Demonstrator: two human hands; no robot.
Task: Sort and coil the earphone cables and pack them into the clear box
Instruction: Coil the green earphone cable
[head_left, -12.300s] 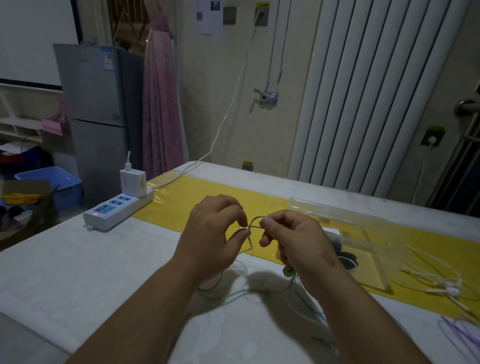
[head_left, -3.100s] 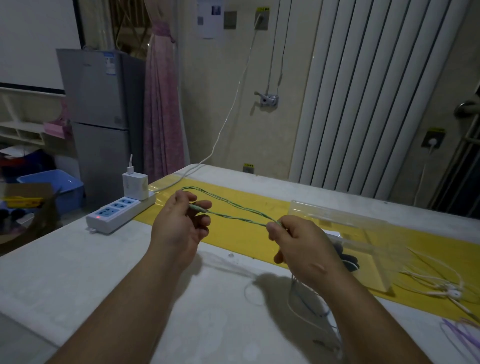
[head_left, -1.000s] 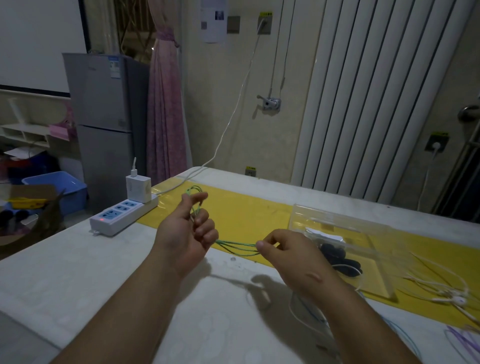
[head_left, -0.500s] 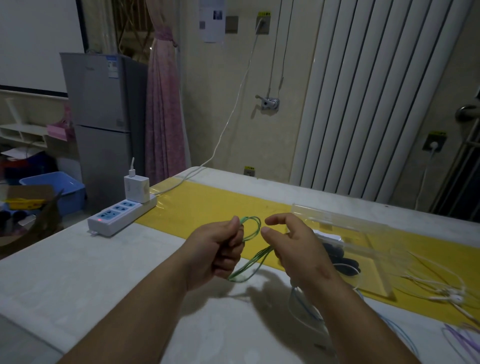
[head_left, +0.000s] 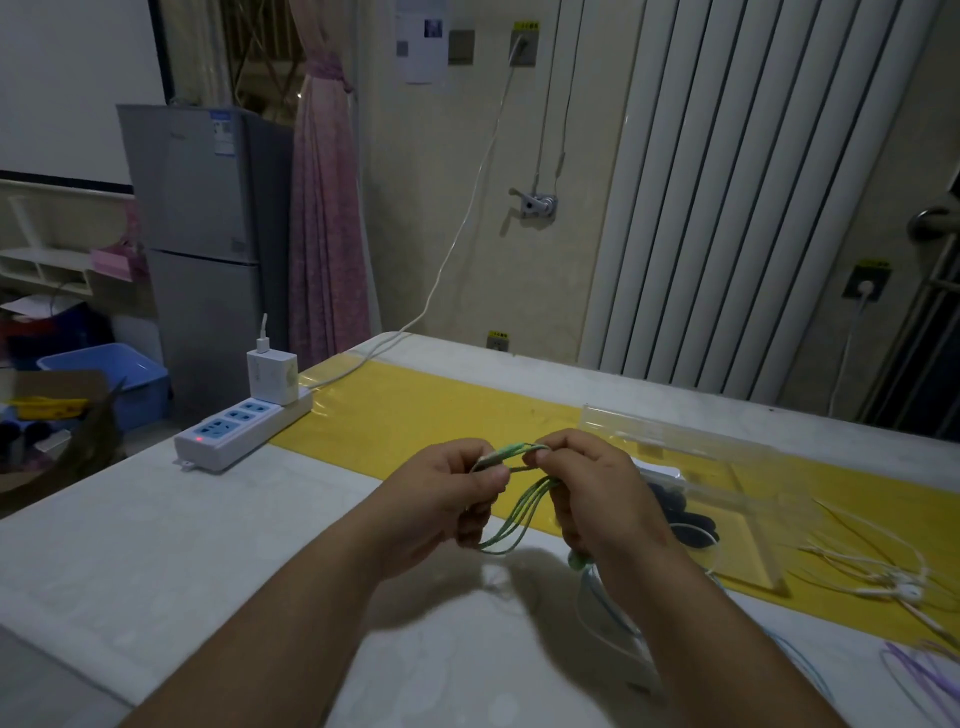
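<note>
Above the table's middle, my left hand (head_left: 447, 491) and my right hand (head_left: 587, 488) face each other and both pinch a green earphone cable (head_left: 511, 512). The cable is folded into several parallel loops that hang between the hands, and a green earbud (head_left: 575, 560) dangles under my right wrist. Just right of my right hand stands the clear box (head_left: 748, 530), open, with black earphones (head_left: 685, 512) and a white item inside. White earphones (head_left: 888, 579) lie loose on the yellow strip to the right.
A white power strip (head_left: 241, 428) with a charger plugged in sits at the table's left edge, its cable running to the wall. Blue cable (head_left: 618, 618) and purple cable (head_left: 930, 675) lie at the near right. A radiator stands behind the table.
My hands have come together. The green cable, stretched between them earlier, is now folded into a shorter bundle of loops that both hands pinch at its top.
</note>
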